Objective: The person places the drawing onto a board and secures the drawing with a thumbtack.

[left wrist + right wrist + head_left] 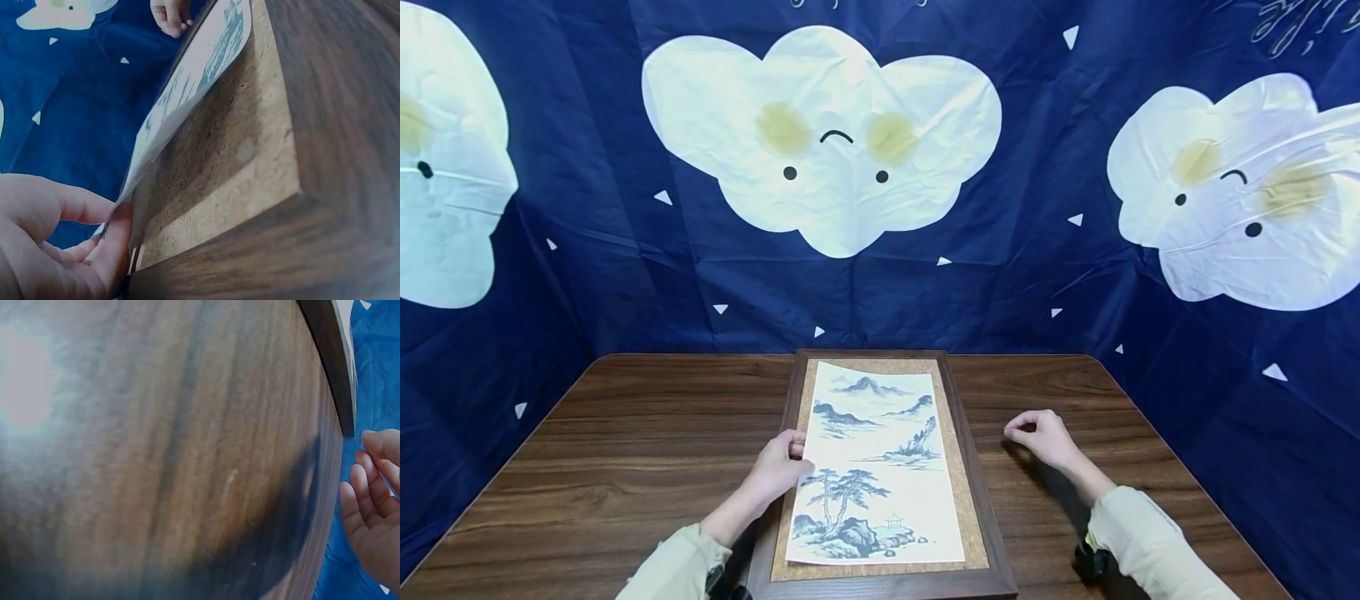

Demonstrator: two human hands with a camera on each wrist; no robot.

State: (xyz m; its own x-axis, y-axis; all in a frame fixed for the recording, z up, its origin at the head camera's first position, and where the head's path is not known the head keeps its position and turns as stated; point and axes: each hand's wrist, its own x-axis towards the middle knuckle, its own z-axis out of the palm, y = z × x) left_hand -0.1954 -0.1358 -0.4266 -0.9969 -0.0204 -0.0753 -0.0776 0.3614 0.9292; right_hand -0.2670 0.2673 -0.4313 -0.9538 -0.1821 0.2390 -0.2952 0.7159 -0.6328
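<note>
A sheet of paper with a blue ink landscape [872, 450] lies over the cork board [973, 533], which has a dark wooden frame. My left hand [782, 467] pinches the sheet's left edge between thumb and fingers. In the left wrist view that edge of the paper [181, 119] is raised off the cork, and the left hand [69, 244] is beside the frame. To the right of the board, my right hand [1043, 437] is held over the table with thumb and index finger together. A tiny thin pin-like thing [361, 439] shows at the fingertips of the right hand [375, 506].
The brown wood-grain table [647, 442] extends on both sides of the board. The frame's far end [872, 353] is at the table's back edge. A blue cloth with white clouds [850, 292] hangs behind and on both sides.
</note>
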